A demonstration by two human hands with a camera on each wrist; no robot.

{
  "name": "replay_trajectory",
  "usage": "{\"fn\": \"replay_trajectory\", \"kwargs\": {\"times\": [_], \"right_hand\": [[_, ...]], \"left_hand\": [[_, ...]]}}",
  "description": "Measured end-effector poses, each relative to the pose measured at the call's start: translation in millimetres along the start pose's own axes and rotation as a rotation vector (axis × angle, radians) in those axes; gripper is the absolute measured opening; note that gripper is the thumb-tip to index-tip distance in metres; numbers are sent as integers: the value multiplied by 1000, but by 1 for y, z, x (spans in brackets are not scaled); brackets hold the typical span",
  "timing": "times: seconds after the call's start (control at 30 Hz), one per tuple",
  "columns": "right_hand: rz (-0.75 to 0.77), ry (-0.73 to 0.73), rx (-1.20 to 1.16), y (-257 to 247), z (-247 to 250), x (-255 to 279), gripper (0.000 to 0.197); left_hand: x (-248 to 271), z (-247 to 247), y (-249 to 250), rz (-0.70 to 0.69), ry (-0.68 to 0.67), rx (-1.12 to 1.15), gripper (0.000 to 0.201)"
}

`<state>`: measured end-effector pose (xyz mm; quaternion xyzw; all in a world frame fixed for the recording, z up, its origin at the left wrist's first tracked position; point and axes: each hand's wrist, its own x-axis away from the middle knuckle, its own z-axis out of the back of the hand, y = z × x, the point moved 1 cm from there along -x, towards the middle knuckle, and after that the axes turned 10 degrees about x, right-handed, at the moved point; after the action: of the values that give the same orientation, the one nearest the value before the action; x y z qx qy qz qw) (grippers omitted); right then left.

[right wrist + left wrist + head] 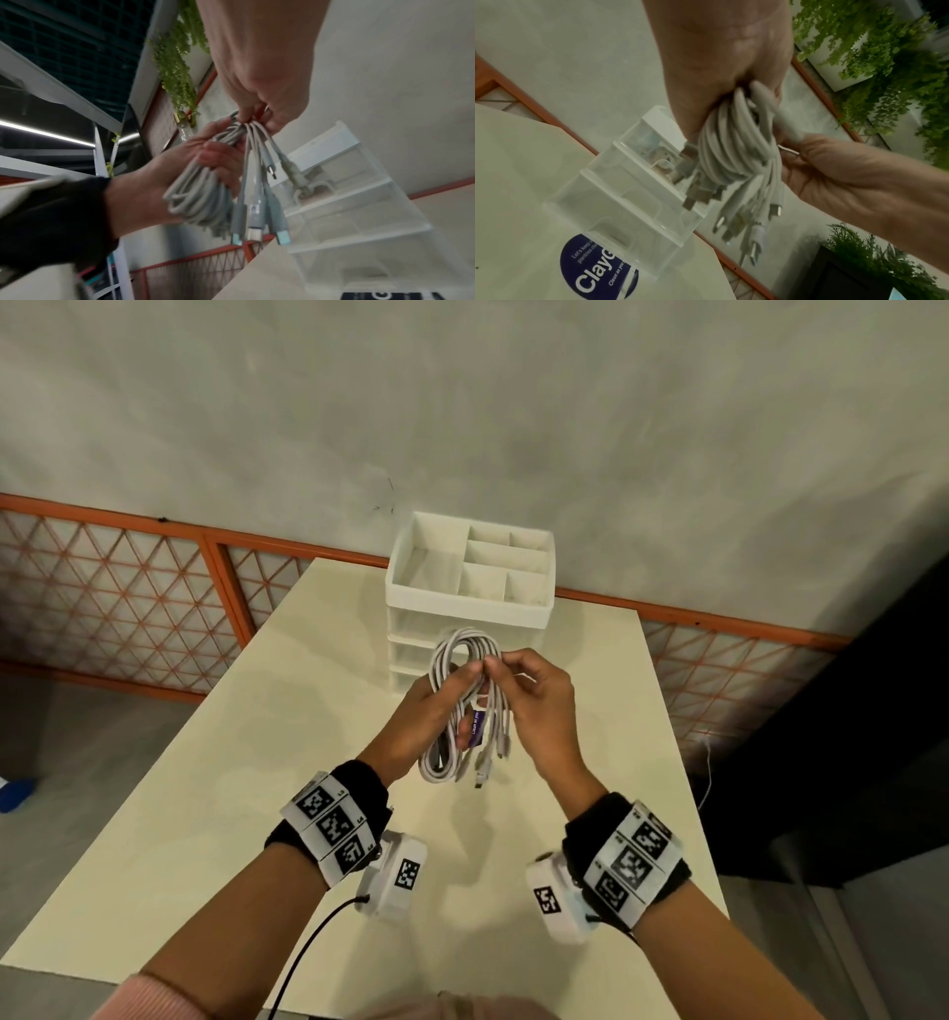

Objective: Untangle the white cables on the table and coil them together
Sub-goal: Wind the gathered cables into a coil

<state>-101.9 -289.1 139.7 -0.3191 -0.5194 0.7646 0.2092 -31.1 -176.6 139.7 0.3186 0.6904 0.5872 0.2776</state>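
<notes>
so that the loops stay gathered above the table [215, 762], my left hand [436, 706] wraps the white cables [464, 706] while my right hand [534, 690] pinches the plug ends together.

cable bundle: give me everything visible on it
The cable bundle is several white, matte, round cables looped into one elongated coil, held in the air above the table, in front of the drawer organizer. The left hand grips the coil around its middle; the right hand pinches strands near the top. Loose ends hang down, ending in white plugs with metal tips. A purple label shows among the strands. Nothing else touches it.
</notes>
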Motion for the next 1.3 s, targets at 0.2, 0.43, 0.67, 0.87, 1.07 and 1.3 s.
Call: {"fn": "replay_trajectory", "kwargs": {"times": [0.2, 0.43, 0.67, 0.87, 1.07, 1.3], "right_hand": [[50, -98, 234, -10, 3, 4, 23], [29, -66, 261, -20, -5, 8, 17], [-102, -172, 181, -24, -1, -2, 16], [-165, -401, 195, -13, 3, -3, 56], [-376, -775, -47, -4, -6, 11, 35], [-333, -868, 202, -5, -5, 12, 13]], "left_hand": [[-4, 9, -5, -88, -165, 48, 29], [1, 12, -1, -32, -280, 141, 31], [-1, 22, -4, 4, -271, 1, 42], [2, 9, -5, 1, -82, 249, 27], [-3, 1, -3, 112, -126, 470, 25], [-5, 9, -5, 216, -149, 505, 24]]}}
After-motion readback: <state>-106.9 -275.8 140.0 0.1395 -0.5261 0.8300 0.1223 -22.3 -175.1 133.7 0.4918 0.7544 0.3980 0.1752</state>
